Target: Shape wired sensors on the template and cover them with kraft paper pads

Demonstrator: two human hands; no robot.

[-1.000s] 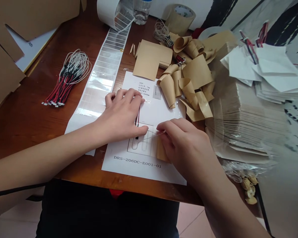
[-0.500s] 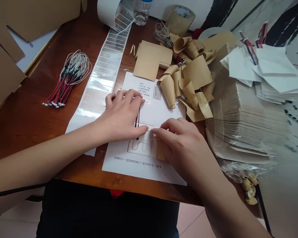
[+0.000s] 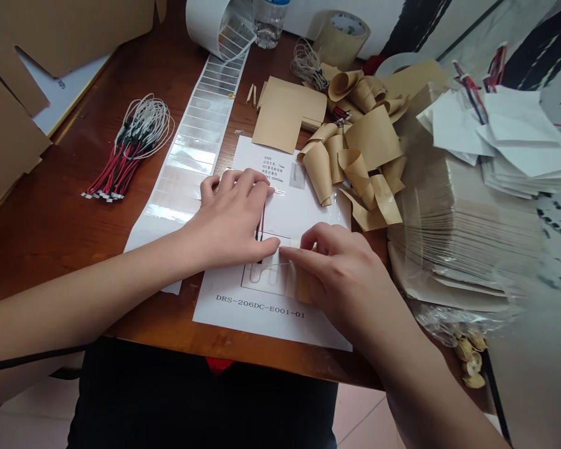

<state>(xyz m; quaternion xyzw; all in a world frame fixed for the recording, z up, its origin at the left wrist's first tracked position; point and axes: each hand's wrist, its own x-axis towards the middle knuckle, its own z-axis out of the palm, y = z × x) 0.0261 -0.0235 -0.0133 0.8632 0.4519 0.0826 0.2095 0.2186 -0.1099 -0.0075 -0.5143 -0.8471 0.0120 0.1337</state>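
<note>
My left hand [image 3: 236,215] lies spread over the printed sheet [image 3: 262,321], its fingertips by the upper end of a red-and-black lead [image 3: 262,219]. Its thumb rests beside the lead's black lower end, over the outlined rectangle printed on the sheet. A thin white wire [image 3: 280,264] runs from there toward my right hand [image 3: 334,262], whose closed fingers have it pinched. The index fingertip of that hand almost meets the left thumb. Within the outline is a looped pattern under a clear, shiny film [image 3: 266,284]. A piece of brown paper [image 3: 303,288] shows partly beneath the right hand.
Bundled wire leads [image 3: 131,149] lie at the left, beside a strip of clear labels [image 3: 191,137]. Brown cards [image 3: 280,115] and curled brown paper [image 3: 318,171] are behind the sheet. A plastic-wrapped stack [image 3: 458,218] stands at the right; a tape roll [image 3: 341,40] and bottle [image 3: 268,25] sit farther back.
My right index fingertip has shifted slightly left, closer to the left thumb. My left hand stays in place; the whole view has drifted a little.
</note>
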